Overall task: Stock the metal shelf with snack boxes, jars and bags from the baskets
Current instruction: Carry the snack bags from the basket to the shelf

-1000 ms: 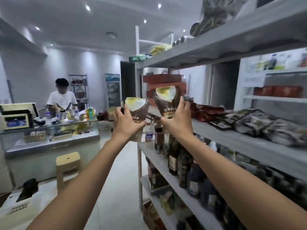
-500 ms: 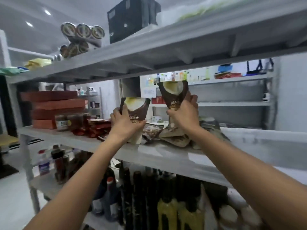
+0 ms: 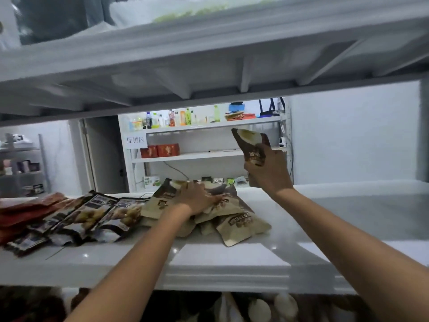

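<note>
On the metal shelf [image 3: 232, 259], mid-level: left arm stretched forward, left hand [image 3: 197, 198] palm down, fingers spread flat on a heap of tan snack bags [image 3: 241, 226], gripping nothing. Right arm raised; right hand [image 3: 269, 173] curled round a brown bag [image 3: 250, 145], upright above the shelf, right of the heap. Dark bags [image 3: 92, 217] and red packets [image 3: 30, 205] lie further left.

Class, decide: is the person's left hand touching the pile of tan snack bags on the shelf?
Touching. The head view shows the left hand lying flat on top of the pile of bags, with no gap between them.
</note>
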